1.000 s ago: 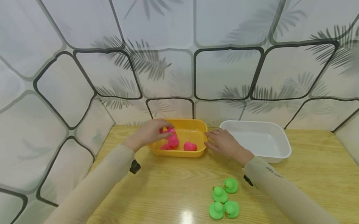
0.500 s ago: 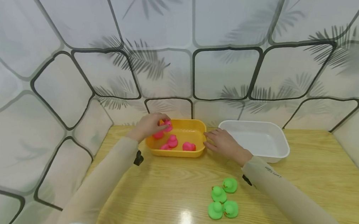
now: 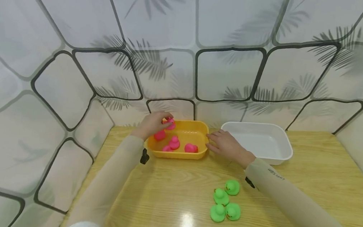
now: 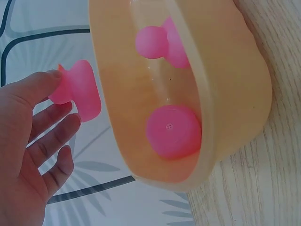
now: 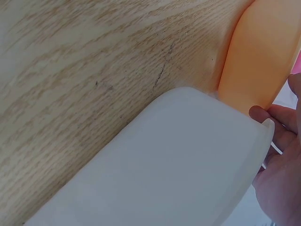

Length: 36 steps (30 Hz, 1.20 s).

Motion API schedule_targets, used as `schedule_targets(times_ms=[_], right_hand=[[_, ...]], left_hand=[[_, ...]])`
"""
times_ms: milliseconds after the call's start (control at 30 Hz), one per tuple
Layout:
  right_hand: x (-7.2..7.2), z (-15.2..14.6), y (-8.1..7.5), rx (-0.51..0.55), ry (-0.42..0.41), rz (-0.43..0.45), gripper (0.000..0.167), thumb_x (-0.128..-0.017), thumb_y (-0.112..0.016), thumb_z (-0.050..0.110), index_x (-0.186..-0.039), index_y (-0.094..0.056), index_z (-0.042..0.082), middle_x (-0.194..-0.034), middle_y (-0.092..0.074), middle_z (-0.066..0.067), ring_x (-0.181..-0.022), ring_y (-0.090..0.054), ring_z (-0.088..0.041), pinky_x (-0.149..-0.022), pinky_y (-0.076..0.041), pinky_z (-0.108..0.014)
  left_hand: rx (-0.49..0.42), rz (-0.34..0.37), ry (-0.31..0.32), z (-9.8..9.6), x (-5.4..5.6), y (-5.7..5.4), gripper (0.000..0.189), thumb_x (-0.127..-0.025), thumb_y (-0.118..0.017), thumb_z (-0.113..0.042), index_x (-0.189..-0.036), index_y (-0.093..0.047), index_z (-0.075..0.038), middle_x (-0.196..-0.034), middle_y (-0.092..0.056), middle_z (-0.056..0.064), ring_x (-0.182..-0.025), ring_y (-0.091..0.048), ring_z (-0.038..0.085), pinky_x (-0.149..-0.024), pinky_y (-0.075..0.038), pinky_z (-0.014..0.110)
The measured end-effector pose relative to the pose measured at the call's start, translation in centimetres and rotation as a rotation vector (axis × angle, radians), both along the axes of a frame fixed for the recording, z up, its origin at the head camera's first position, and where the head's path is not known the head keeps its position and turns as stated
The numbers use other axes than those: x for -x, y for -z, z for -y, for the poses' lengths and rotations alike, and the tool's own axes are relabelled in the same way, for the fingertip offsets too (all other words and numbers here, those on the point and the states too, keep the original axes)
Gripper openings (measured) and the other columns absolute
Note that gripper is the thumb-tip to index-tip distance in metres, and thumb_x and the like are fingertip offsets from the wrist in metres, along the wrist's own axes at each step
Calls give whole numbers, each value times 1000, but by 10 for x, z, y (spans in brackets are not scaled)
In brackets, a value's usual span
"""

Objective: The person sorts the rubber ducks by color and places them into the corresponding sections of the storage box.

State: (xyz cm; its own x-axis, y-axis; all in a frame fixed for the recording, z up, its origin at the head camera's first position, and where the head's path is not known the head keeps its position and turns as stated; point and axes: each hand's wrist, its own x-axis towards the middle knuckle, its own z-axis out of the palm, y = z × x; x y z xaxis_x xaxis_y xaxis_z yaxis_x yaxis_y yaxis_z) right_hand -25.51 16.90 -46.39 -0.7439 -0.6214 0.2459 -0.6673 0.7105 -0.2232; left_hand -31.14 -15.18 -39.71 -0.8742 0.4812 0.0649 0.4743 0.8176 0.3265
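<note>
My left hand point(image 3: 152, 124) pinches a pink rubber duck point(image 4: 77, 89) between thumb and fingers, above the back left rim of a yellow tub point(image 3: 181, 156). Several other pink ducks lie inside that tub. One pink duck point(image 4: 173, 132) has its flat base turned up in the left wrist view, and another pink duck point(image 3: 191, 148) lies near the tub's right end. My right hand point(image 3: 225, 144) has its fingers extended to the tub's right end, their tips at its rim. It is between the yellow tub and a white tub point(image 3: 263, 140).
Several green rubber ducks point(image 3: 221, 196) sit in a cluster on the wooden table point(image 3: 161, 191), nearer to me. A patterned wall covering point(image 3: 227, 74) rises right behind both tubs and along the left side.
My left hand has lifted the pink duck up and back from the other ducks, toward the tub's back left rim. The ducks beneath show more fully. My right hand stays in place.
</note>
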Motion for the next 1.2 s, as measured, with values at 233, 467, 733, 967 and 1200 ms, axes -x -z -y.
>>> schedule_targets(times_ms=[233,467,733,967,1200], right_hand=[[1,-1,1,-17,2,3,45,-103,-65,28,-132,-66,-7,-126,-70,-21,-117,-62,-40,-101,-49,-58],[0,1,0,-20,5,14,46,-103,-65,28,-133,-66,-6,-127,-69,-21,-118,-62,-40,-103,-49,-58],[-2,0,-3,-26,7,-3,43,-102,-66,25,-132,-66,-7,-126,-70,-21,-116,-62,-40,-101,-49,-58],[-3,2,-4,-11,4,2,43,-102,-67,25,-131,-66,-7,-126,-70,-22,-117,-62,-41,-103,-49,-59],[-4,0,-3,29,16,21,42,-101,-69,23,-131,-66,-7,-126,-70,-22,-118,-62,-42,-104,-47,-60]], left_hand=[[-29,14,-40,1,3,3,28,-102,-69,-23,-127,-72,-9,-121,-73,10,-96,-66,29,-92,-55,46],[-41,31,-40,4,3,6,31,-102,-69,-23,-128,-71,-6,-122,-73,12,-99,-68,31,-95,-54,47],[-54,41,-15,6,-4,10,32,-101,-70,-21,-129,-72,-5,-119,-72,13,-98,-67,31,-93,-54,47],[-76,61,32,2,-16,11,31,-102,-69,-20,-129,-71,-4,-118,-74,11,-94,-67,28,-90,-55,46],[-85,60,83,-8,-31,12,29,-102,-69,-23,-126,-73,-6,-117,-74,7,-89,-62,23,-85,-54,40]])
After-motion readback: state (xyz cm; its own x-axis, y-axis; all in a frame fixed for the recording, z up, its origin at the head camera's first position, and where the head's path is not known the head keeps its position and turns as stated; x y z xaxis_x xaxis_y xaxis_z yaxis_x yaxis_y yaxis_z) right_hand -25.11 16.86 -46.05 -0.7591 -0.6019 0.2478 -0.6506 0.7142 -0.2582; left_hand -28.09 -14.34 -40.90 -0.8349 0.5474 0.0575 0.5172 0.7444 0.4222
